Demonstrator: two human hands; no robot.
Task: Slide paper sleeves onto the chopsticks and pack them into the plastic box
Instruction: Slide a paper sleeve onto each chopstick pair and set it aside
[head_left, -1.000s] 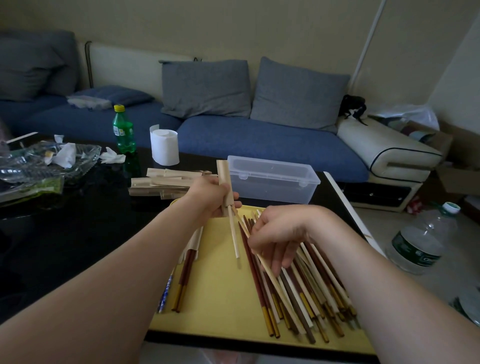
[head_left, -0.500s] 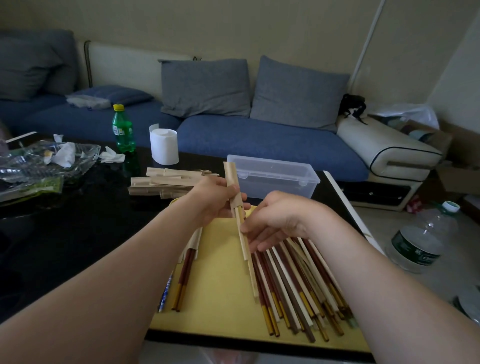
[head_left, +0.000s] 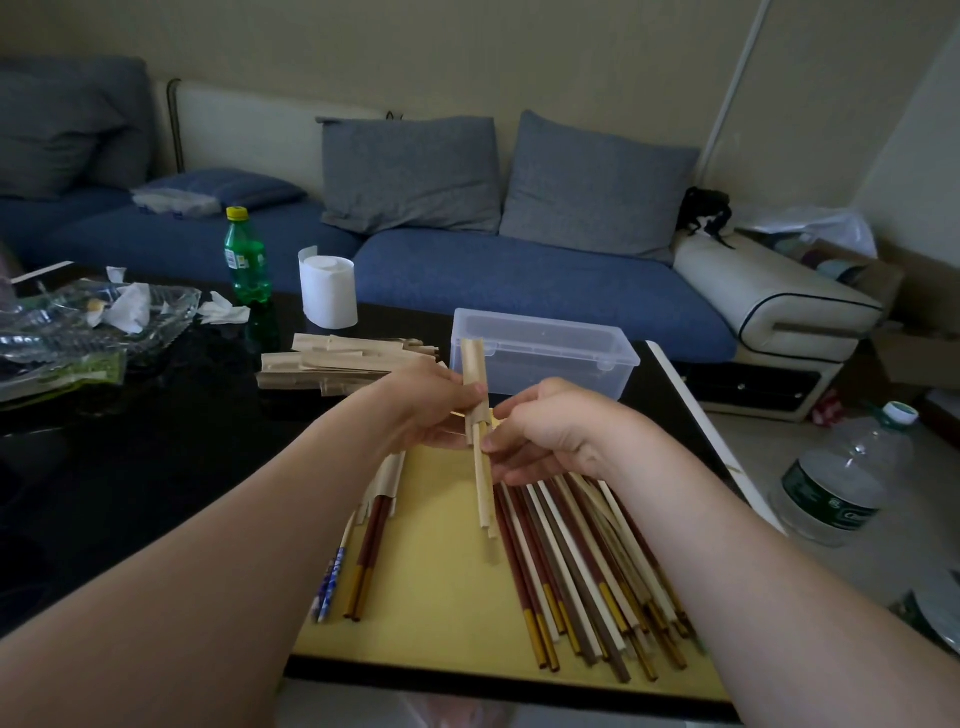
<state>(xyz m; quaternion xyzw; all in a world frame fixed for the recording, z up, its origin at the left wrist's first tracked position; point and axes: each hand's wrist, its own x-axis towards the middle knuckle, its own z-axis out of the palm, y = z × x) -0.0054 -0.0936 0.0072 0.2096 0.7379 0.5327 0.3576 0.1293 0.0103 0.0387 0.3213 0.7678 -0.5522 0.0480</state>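
Our left hand (head_left: 421, 410) pinches a paper sleeve (head_left: 474, 374) nearly upright, while our right hand (head_left: 550, 436) pinches a pale pair of chopsticks (head_left: 484, 493) whose tips sit inside it. The plastic box (head_left: 545, 358) stands just beyond both hands; loose chopsticks (head_left: 582, 571) lie under our right hand on the tabletop (head_left: 156, 467).

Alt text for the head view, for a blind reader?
The left hand grips a paper sleeve while the right hand pinches a pale chopstick pair whose top sits inside it. Loose chopsticks lie on a yellow board below; a clear plastic box stands behind.
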